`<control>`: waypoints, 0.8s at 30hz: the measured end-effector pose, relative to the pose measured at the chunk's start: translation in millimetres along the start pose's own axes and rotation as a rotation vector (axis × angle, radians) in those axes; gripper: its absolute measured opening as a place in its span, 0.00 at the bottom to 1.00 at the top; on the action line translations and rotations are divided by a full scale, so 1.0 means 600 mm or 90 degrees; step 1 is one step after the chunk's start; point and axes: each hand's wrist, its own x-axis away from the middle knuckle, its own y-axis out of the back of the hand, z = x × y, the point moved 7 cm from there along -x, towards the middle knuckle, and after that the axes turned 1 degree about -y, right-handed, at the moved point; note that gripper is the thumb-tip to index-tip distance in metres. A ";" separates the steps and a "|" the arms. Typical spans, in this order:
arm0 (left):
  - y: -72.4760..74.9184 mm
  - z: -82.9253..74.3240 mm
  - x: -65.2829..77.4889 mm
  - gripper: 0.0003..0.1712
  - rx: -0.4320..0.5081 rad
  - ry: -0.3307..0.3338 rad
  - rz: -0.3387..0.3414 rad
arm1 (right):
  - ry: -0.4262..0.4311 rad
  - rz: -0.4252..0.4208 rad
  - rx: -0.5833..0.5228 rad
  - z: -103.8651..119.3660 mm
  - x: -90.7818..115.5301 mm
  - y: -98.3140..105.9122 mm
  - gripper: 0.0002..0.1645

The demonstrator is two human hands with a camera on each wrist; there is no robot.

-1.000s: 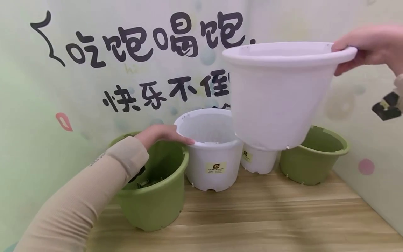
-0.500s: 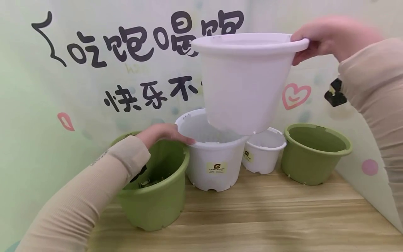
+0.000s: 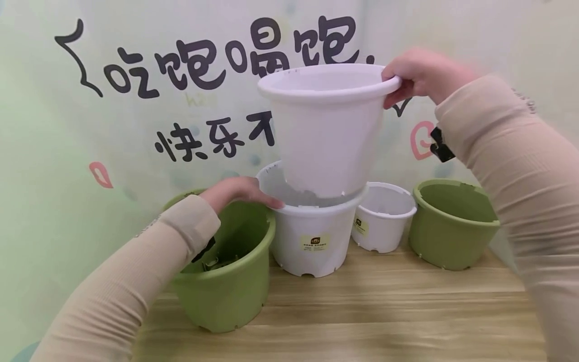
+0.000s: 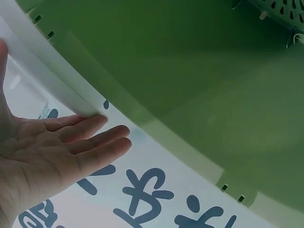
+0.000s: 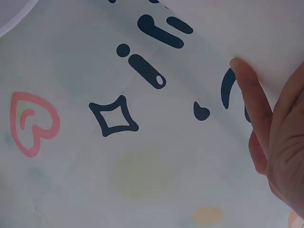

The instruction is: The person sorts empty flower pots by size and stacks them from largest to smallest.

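My right hand grips the right rim of a large white plant pot and holds it upright, its base at the mouth of another large white pot with a yellow label. In the right wrist view, that hand's fingers lie along the raised pot's pale wall. My left hand touches the lower white pot's left rim, thumb towards the front. In the left wrist view its fingers are nearly straight beside the white rim. How deep the raised pot sits inside is partly hidden.
A large green pot stands at left under my left forearm, with small green pieces inside. To the right are a small white pot and a green pot, partly behind my right sleeve. All stand on a wooden table before a printed wall.
My right hand has carried the white pot leftwards, from beside the lower white pot to over its mouth, then down a little. My left hand has stayed at the lower pot's rim.
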 end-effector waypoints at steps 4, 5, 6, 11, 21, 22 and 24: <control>0.003 0.000 0.000 0.36 -0.008 0.010 -0.011 | 0.015 -0.036 -0.013 -0.004 -0.003 -0.024 0.04; 0.003 0.000 0.000 0.36 -0.005 0.009 -0.012 | 0.018 -0.038 -0.013 -0.006 -0.004 -0.032 0.04; 0.003 -0.001 0.001 0.36 0.000 0.010 -0.013 | 0.021 -0.040 -0.014 -0.009 -0.006 -0.039 0.04; 0.003 0.000 0.001 0.39 0.014 0.011 -0.021 | 0.041 -0.027 0.010 -0.031 -0.015 -0.069 0.05; 0.006 0.004 -0.001 0.44 -0.013 0.024 -0.030 | 0.032 -0.017 0.025 -0.094 -0.033 -0.102 0.14; 0.006 0.004 -0.001 0.44 -0.016 0.026 -0.031 | 0.034 -0.017 0.017 -0.101 -0.035 -0.106 0.12; 0.006 0.003 0.000 0.44 -0.020 0.028 -0.033 | 0.040 -0.016 0.000 -0.116 -0.040 -0.113 0.06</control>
